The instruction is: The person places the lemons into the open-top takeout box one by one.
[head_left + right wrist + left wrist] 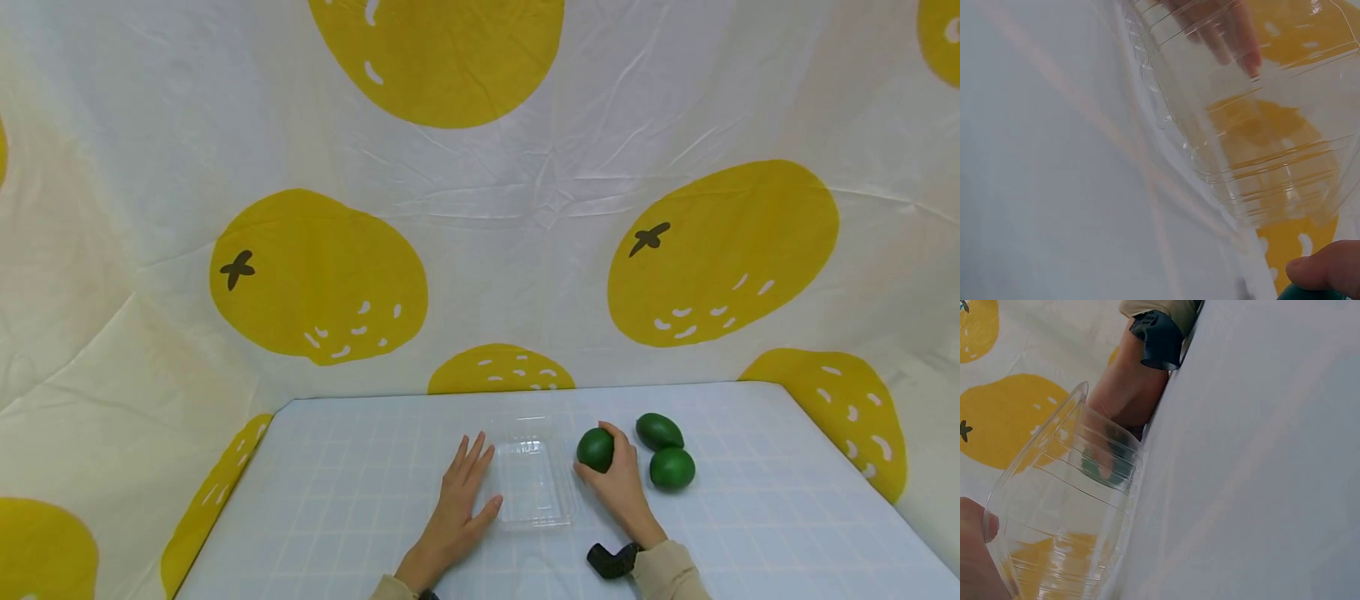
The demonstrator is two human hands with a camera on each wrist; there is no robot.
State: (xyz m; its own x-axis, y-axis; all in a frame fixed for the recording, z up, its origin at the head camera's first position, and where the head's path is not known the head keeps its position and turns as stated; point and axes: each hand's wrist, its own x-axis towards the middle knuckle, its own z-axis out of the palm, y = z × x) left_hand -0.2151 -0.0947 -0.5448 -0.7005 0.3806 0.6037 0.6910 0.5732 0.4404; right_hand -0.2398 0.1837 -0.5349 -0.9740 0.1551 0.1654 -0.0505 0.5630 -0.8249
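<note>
Gripping the leftmost green fruit (595, 450) seems the step in hand — right hand (620, 483) curled round it just right of the clear container (528, 487), left hand (459, 504) straight-fingered at that container's left edge — and moving it calls for clearing the rim.

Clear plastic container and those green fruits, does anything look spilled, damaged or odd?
Nothing stands out. The clear rectangular plastic container shows no obvious crack or spill; two dark green oval fruits rest side by side on the pale checked tablecloth, and the right hand holds a third fruit.
</note>
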